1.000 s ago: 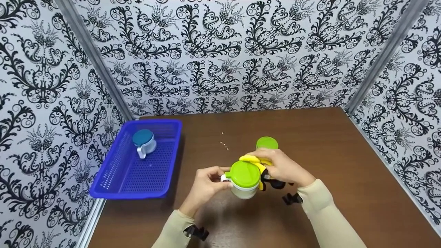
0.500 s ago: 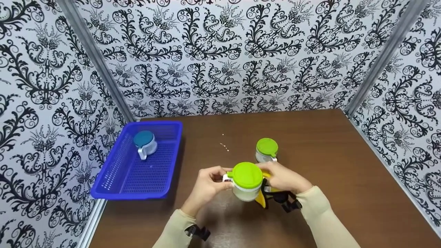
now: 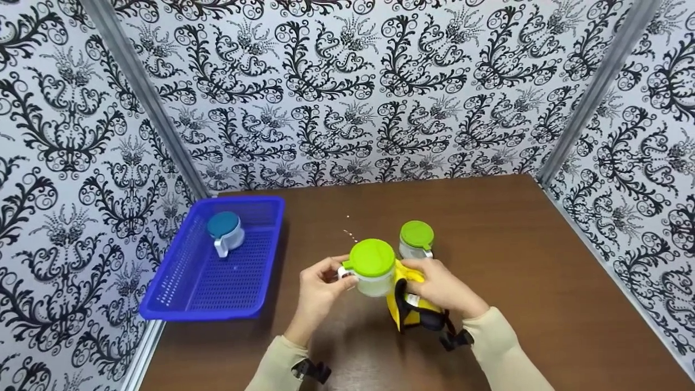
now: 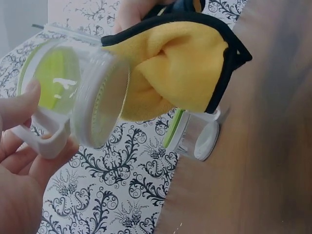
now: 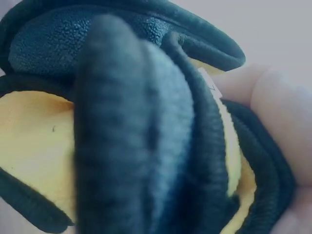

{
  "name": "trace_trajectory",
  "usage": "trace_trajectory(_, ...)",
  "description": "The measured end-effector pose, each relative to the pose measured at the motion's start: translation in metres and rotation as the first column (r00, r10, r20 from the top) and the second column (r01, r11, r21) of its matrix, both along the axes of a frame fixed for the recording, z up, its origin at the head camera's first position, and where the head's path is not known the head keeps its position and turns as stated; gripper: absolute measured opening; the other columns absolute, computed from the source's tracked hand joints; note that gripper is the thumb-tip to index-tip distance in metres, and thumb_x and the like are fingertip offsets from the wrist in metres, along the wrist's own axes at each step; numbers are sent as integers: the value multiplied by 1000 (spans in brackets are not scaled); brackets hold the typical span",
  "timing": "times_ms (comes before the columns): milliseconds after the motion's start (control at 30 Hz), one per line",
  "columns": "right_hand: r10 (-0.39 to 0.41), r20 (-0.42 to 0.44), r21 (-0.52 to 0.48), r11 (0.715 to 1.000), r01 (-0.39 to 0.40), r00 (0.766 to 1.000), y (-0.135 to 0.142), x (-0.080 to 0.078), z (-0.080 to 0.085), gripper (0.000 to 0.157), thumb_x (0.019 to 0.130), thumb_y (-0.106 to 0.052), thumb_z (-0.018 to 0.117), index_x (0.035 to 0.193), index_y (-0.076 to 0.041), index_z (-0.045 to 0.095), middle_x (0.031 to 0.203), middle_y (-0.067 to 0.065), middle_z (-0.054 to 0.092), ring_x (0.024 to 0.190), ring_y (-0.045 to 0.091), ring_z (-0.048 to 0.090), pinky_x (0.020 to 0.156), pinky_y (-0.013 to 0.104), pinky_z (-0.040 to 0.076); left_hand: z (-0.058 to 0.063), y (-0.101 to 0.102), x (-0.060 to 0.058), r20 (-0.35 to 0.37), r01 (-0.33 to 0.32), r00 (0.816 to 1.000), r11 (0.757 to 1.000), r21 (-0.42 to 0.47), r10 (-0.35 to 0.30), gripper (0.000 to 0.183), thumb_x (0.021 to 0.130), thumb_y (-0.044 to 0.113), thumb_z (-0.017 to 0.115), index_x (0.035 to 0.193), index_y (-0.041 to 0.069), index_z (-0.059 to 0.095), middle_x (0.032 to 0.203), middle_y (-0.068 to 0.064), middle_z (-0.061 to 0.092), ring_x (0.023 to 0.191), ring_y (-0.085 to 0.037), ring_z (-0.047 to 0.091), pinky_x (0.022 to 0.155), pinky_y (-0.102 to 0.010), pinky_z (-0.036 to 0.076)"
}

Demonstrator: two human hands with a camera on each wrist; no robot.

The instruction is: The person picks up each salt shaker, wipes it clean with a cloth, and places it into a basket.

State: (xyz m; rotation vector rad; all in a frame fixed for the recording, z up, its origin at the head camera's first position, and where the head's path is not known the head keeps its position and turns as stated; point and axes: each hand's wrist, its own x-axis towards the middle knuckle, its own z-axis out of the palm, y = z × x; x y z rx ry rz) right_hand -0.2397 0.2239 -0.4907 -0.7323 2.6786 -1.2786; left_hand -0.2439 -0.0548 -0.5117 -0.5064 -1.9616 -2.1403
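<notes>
My left hand [image 3: 319, 288] pinches the white handle of a clear jar with a green lid [image 3: 372, 258], held above the table. In the left wrist view, the jar [image 4: 100, 97] lies sideways across the picture, with thumb and fingers about its handle. My right hand [image 3: 446, 288] grips a bunched yellow cloth with black edging [image 3: 414, 316] against the jar's right side. Folds of that cloth [image 5: 117, 126] fill most of the right wrist view and hide some of the fingers. Just behind the hands, a second green-lidded jar [image 3: 417, 234] stands on the table.
A blue perforated basket [image 3: 203, 314] stands at the left of the brown table [image 3: 488, 217]. Inside it is a teal-lidded jar [image 3: 223, 224] with a white handle. Small pale specks [image 3: 350, 234] lie on the table behind the held jar. Patterned walls surround the table.
The cloth has gone from the held jar's lid edge down to its side. Both hands and the jar have shifted slightly left, and the second jar shows more fully.
</notes>
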Motion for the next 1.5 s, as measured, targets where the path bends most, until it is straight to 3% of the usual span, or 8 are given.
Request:
trace_trajectory(167,-48,-28,-12,999,48,998,-4,4,6,37,87,-4,64,113,-29,66,85,-4,61,68,14,56,61,28,49,4,-2,2,-10,-42,999,998,-48,42,22,73,-4,86,78,-1,65,112,-15,73,88,-24,72,71,-31,59)
trace_trajectory(433,-116,-50,-35,993,114,992,-9,7,13,31,88,-4,64,108,-27,66,80,0,58,65,16,56,57,31,50,26,-4,13,-68,-8,998,999,-44,5,17,78,1,84,82,-2,68,117,-19,70,98,-25,71,73,-30,58)
trace_trajectory(567,-127,-85,-4,992,127,988,-9,6,15,40,88,-4,66,119,-30,67,92,-4,62,72,16,59,63,32,53,27,-4,15,-108,-5,994,999,-44,0,17,78,-2,83,78,-3,66,113,-19,71,102,-27,71,70,-30,57)
trace_trajectory(667,-180,-178,-4,983,182,967,-7,5,22,51,87,-3,67,129,-31,66,108,-7,65,85,15,60,74,33,54,27,-4,16,-113,-14,994,999,-36,10,18,76,-4,84,76,-3,66,110,-18,73,102,-28,71,70,-32,58)
trace_trajectory(800,-238,-348,-73,971,227,907,-6,5,36,56,85,3,70,132,-28,66,118,-7,63,96,15,58,82,39,51,26,-4,17,-90,-35,995,998,-44,31,18,75,-5,84,75,-2,67,107,-17,73,100,-26,71,70,-31,58)
trace_trajectory(1100,-66,-461,31,995,90,885,-20,7,49,60,90,3,61,140,-30,59,124,-11,59,108,11,56,91,38,52,29,-3,22,-13,68,998,995,-75,-69,22,75,1,87,75,-2,65,115,-18,71,105,-25,70,73,-33,59)
trace_trajectory(1300,-46,-385,12,998,55,922,-19,6,48,60,90,5,61,140,-29,59,121,-12,60,102,10,57,90,35,52,31,-1,29,-18,30,999,993,-116,-33,29,69,2,90,71,-4,62,114,-16,72,94,-22,72,69,-31,59)
trace_trajectory(1500,-36,-219,12,999,39,975,-17,7,37,49,93,-1,62,135,-27,61,118,-10,62,99,11,60,88,34,53,32,-1,37,-23,-34,999,994,-103,31,28,69,1,91,69,-2,63,113,-14,73,85,-19,71,67,-31,58)
